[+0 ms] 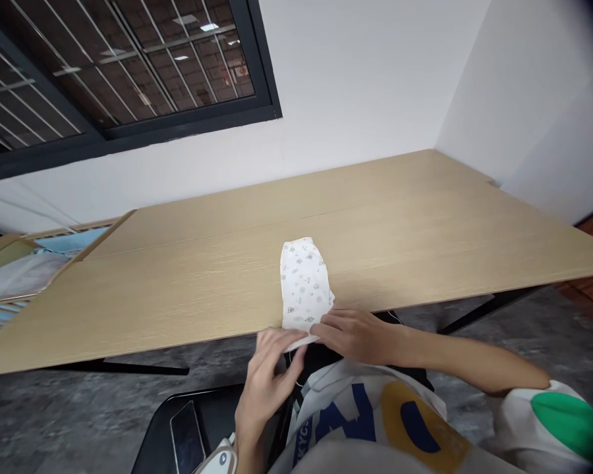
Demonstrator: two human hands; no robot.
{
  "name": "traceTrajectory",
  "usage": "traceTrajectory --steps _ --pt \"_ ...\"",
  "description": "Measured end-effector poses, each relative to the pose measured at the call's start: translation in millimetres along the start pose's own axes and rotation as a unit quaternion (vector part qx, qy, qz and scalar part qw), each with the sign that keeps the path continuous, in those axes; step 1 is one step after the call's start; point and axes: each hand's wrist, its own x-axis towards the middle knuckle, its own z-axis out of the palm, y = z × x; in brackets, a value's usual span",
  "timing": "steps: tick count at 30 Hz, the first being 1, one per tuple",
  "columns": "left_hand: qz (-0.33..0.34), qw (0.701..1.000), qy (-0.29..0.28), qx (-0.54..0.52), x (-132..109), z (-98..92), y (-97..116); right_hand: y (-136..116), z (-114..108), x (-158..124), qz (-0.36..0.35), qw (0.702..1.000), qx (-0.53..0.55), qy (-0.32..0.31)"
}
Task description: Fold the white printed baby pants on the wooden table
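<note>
A narrow folded white cloth (304, 280) with small grey printed figures lies on the table, its near end at the front edge. My left hand (269, 372) pinches the near end between thumb and fingers. At the lower right corner of the cloth, my right hand (358, 334) has its fingers closed on the fabric. Part of the near end is hidden behind my fingers. Whether the cloth is a garment I cannot tell.
The wooden table (192, 283) runs to a white wall and a dark-framed barred window (143, 59). A wooden crib (59, 280) with light blue bedding stands at the left. On a black chair (153, 428) lies a phone (188, 438).
</note>
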Motion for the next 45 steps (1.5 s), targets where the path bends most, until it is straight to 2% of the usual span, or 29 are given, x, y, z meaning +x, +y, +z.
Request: traceTrajectory --steps 3,4,5,6,8,10,12,15,18,20,22,25,29,32,35,39,45 --pt "0.014 0.981 0.192 0.035 0.5 5.6 -0.9 11.3 -26.0 18.2 0.033 0.999 0.011 0.013" --pt "0.012 0.973 0.225 0.047 1.8 10.4 -2.4 20.2 -32.3 27.0 0.051 0.998 0.016 0.021" --pt "0.004 0.970 0.235 0.058 3.9 16.4 -4.0 31.5 -37.0 36.8 0.071 0.997 0.025 0.034" --pt "-0.010 0.972 0.224 0.070 6.8 23.5 -5.8 44.8 -39.8 47.2 0.089 0.994 0.035 0.050" --pt "-0.055 0.981 0.155 0.105 14.0 40.3 -9.3 75.9 -39.0 68.4 0.118 0.988 0.052 0.084" --pt "-0.102 0.980 0.070 0.157 21.8 58.7 -13.3 109.6 -29.4 87.8 0.135 0.985 0.050 0.096" --pt "-0.129 0.970 0.018 0.205 28.2 76.4 -18.2 142.7 -12.4 103.3 0.163 0.982 0.038 0.088" --pt "-0.143 0.957 -0.003 0.253 32.5 97.5 -26.4 184.7 17.9 117.0 0.194 0.978 0.048 0.054" --pt "-0.142 0.947 -0.020 0.289 31.5 110.2 -31.9 209.5 40.4 121.1 0.217 0.975 0.047 0.010" --pt "-0.138 0.942 -0.035 0.304 29.9 114.7 -32.6 212.8 47.5 120.8 0.228 0.973 0.031 0.002" --pt "-0.137 0.938 -0.043 0.314 28.6 117.0 -31.3 204.3 49.3 119.0 0.213 0.977 0.014 0.020" --pt "-0.144 0.934 -0.037 0.325 28.0 118.5 -28.2 172.5 48.7 114.7 0.111 0.993 0.026 0.035" --pt "-0.149 0.928 -0.027 0.340 26.2 120.2 -28.8 120.8 55.9 106.5 -0.072 0.991 0.098 -0.051" --pt "-0.149 0.926 -0.033 0.345 24.8 121.0 -31.2 104.0 69.6 101.1 -0.116 0.978 0.130 -0.112" --pt "-0.148 0.921 -0.048 0.357 26.0 119.9 -30.2 116.0 83.5 99.1 -0.102 0.974 0.142 -0.142" --pt "-0.147 0.919 -0.050 0.364 29.6 117.1 -26.6 155.7 94.8 102.6 -0.046 0.983 0.116 -0.132" --pt "-0.154 0.919 -0.060 0.359 28.3 115.5 -28.1 207.0 93.8 116.1 0.026 0.991 0.055 -0.122"
